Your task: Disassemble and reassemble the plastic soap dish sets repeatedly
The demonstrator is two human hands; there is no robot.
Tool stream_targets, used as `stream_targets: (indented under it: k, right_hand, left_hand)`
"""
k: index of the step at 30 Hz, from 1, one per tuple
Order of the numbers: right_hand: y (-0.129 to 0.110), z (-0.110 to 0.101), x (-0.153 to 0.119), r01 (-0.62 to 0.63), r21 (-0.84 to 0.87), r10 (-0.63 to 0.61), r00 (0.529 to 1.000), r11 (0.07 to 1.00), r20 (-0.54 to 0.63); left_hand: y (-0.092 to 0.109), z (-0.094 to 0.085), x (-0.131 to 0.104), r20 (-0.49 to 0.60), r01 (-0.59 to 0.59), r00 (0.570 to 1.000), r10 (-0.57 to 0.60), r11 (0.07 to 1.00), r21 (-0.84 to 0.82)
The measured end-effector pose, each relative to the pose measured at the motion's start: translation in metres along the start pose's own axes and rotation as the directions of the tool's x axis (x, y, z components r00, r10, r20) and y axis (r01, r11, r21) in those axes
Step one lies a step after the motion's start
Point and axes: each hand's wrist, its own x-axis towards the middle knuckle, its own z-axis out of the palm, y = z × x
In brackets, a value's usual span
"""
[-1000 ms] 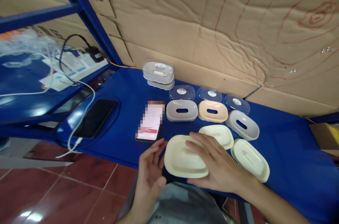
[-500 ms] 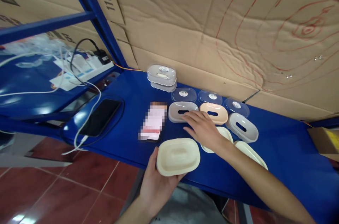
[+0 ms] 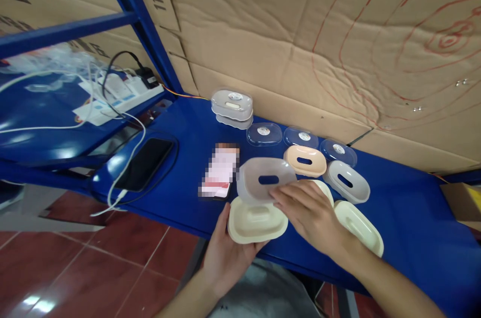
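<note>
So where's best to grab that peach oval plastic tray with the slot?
Probably by the near long rim of the peach oval plastic tray, pinched from above: it sits hollow side up with a raised wall to grip. A clear oval plastic lid lies close behind and a grey slotted plastic tray close to its right.

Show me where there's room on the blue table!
Right of the rightmost cream dish, toward the cardboard box, and a smaller patch between the black phone and lit phone. The middle's crowded: left hand holding another cream dish, right hand a grey dish, clear lids behind.
</note>
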Motion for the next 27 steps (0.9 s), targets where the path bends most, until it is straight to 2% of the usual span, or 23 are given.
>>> stream_targets:
  k: [2, 5, 14, 18, 23, 27]
  right_hand:
    - [-0.017, -0.011, -0.01, 0.002, 0.047, -0.002, 1.0, 0.999, 0.014]
    - [-0.032, -0.016, -0.022, -0.01, 0.054, 0.006, 0.997, 0.998, 0.076]
    - [-0.038, -0.002, -0.044, -0.003, -0.01, 0.004, 0.993, 1.0, 0.116]
    - [-0.036, 0.0, -0.037, 0.008, -0.009, -0.007, 0.986, 1.0, 0.167]
    - [-0.027, -0.006, -0.012, 0.051, 0.054, -0.064, 0.961, 0.997, 0.268]
    - [-0.023, -0.003, 0.005, 0.157, 0.029, -0.158, 0.932, 0.987, 0.327]
  left_hand:
    - [0.0, 0.004, 0.001, -0.003, 0.017, 1.0, -0.017, 1.0, -0.009]
    - [-0.002, 0.01, 0.003, -0.023, 0.042, 0.999, -0.042, 0.999, -0.018]
    - [-0.007, 0.024, 0.008, -0.11, 0.066, 0.992, -0.067, 0.998, -0.019]
    - [-0.009, 0.021, 0.009, -0.107, 0.048, 0.993, -0.049, 0.999, -0.006]
    - [-0.005, 0.015, 0.006, -0.09, -0.027, 0.995, 0.03, 0.999, 0.04]
    - [0.005, 0.011, 0.002, -0.051, -0.095, 0.994, 0.095, 0.995, 0.002]
